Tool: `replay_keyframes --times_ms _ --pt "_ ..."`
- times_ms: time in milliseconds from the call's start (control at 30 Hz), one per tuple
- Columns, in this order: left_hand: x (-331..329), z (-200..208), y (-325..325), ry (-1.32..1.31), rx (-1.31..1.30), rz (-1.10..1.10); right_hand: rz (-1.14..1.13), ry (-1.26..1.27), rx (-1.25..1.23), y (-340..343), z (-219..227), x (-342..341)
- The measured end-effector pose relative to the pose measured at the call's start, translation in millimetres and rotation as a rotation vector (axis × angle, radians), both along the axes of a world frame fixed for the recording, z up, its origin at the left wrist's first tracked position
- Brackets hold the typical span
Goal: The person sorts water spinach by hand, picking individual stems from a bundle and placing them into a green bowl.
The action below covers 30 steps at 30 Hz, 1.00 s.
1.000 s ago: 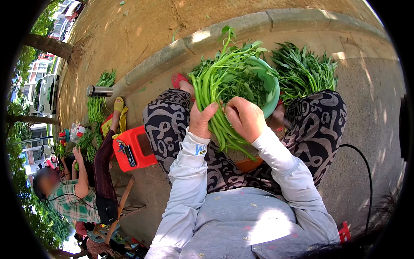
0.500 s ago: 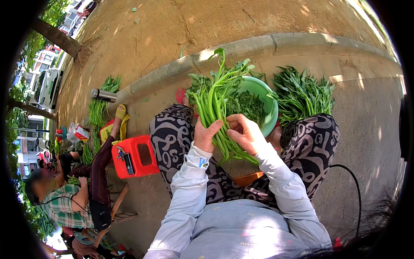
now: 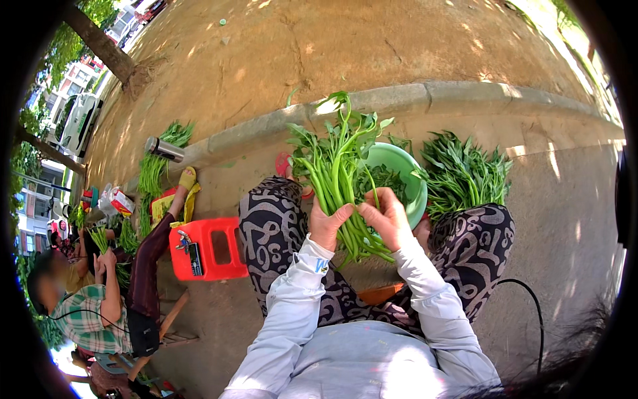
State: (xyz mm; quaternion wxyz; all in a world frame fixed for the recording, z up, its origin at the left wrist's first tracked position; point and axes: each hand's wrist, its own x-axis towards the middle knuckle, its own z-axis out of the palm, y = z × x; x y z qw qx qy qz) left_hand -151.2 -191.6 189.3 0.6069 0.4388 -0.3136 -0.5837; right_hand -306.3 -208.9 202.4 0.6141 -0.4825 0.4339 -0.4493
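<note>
My left hand point(image 3: 325, 228) is closed round a thick bunch of water spinach point(image 3: 332, 166), its leafy ends pointing away and the stems running down between my knees. Close beside it, my right hand point(image 3: 390, 219) pinches a single stem at the bunch's right side, thumb and fingers together. Behind the bunch stands a light green basin point(image 3: 417, 189) with loose leaves inside; the bunch hides its left part. A heap of water spinach point(image 3: 463, 169) lies to the right of the basin, beyond my right knee.
A red plastic stool point(image 3: 226, 271) to my left bears a dark phone point(image 3: 195, 258) and a small tool. Farther left, a person point(image 3: 93, 312) sits holding greens. A steel thermos point(image 3: 165, 149) lies by more greens point(image 3: 151, 179). A curb point(image 3: 399, 100) crosses ahead; a black cable point(image 3: 539, 312) runs at right.
The view has tilted, so things sit lower in it. My right hand has come up closer to my left and now pinches a stem. The seated person has raised some greens.
</note>
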Motion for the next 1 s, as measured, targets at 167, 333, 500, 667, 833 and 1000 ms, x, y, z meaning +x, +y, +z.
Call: replay_keyframes --times_ms 167,333,500,667,833,1000 --pt "-1.1 -3.0 7.2 0.073 0.026 -0.023 0.129 0.181 -0.074 -0.6 8.0 3.7" --pt "1.3 -5.5 6.7 0.149 0.057 -0.068 0.113 0.342 -0.145 1.0 12.6 2.9" --pt "-1.8 2.0 7.9 0.133 0.063 -0.077 0.067 0.327 -0.087 0.3 20.3 -0.4" --pt "-2.0 8.1 6.7 0.165 0.071 -0.054 0.015 0.146 0.029 0.6 20.6 -4.5" --pt "6.0 10.5 4.3 0.157 0.117 -0.006 -0.136 0.122 0.043 -21.3 8.0 -35.3" --pt "15.9 6.8 -2.0 0.095 0.044 0.108 -0.404 -0.227 -0.106 -22.4 26.3 -42.9"
